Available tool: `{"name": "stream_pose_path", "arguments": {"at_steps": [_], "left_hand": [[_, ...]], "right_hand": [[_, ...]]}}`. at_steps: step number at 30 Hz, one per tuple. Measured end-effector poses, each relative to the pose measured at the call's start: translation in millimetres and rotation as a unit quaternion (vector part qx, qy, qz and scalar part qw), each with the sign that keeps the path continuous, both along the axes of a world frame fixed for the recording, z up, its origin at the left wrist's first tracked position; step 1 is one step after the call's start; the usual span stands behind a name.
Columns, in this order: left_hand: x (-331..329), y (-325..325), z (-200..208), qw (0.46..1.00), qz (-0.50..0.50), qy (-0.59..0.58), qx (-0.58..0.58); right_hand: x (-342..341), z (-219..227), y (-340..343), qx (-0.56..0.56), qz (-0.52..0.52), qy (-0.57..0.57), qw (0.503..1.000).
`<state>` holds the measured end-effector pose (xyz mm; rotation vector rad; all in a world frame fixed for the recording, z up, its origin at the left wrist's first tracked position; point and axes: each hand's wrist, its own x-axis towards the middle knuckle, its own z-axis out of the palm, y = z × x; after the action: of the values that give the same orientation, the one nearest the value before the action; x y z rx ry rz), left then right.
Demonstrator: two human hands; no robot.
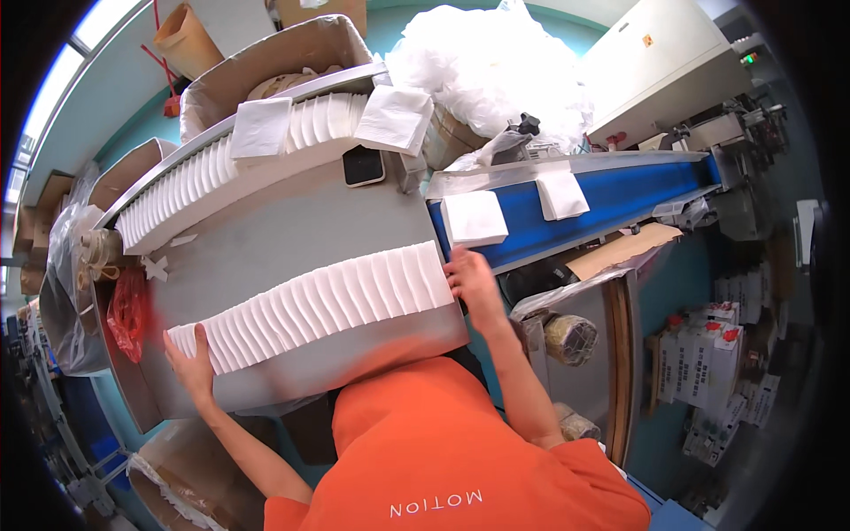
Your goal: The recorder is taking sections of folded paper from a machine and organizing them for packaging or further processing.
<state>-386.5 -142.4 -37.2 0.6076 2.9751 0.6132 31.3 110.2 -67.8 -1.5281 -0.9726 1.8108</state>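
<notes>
A long, slightly curved row of folded white paper napkins (319, 305) lies on the grey metal table in front of me. At its left end my left hand (193, 365) has the thumb over the napkins and the fingers round the outer edge, holding that end. Beside the row's right end is my right hand (474, 281), its fingers apart and slightly bent, the tips at or very near the last napkins. Whether they touch cannot be told. Just beyond this hand, a square napkin stack (475, 219) sits on the blue conveyor belt (611, 190).
Farther along the belt lies another napkin stack (561, 195). A curved rack of upright napkins (190, 181) lines the table's far side, with a black device (363, 165) before it. A red plastic bag (127, 311) hangs left; a large cardboard box (292, 53) stands behind.
</notes>
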Motion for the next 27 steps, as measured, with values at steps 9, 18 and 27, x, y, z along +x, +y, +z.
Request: {"name": "stream_pose_path", "arguments": {"at_steps": [9, 18, 27], "left_hand": [[8, -3, 4, 1.0, 0.009, -0.013, 0.009], [21, 8, 3, 1.0, -0.001, 0.004, -0.021], [25, 16, 3, 1.0, 0.005, 0.009, -0.01]], "right_hand": [[-15, 13, -13, -0.132, 0.052, 0.054, 0.988], [-26, 29, -9, 0.168, 0.138, -0.134, 0.967], [5, -3, -11, 0.001, 0.046, 0.069, 0.997]]}}
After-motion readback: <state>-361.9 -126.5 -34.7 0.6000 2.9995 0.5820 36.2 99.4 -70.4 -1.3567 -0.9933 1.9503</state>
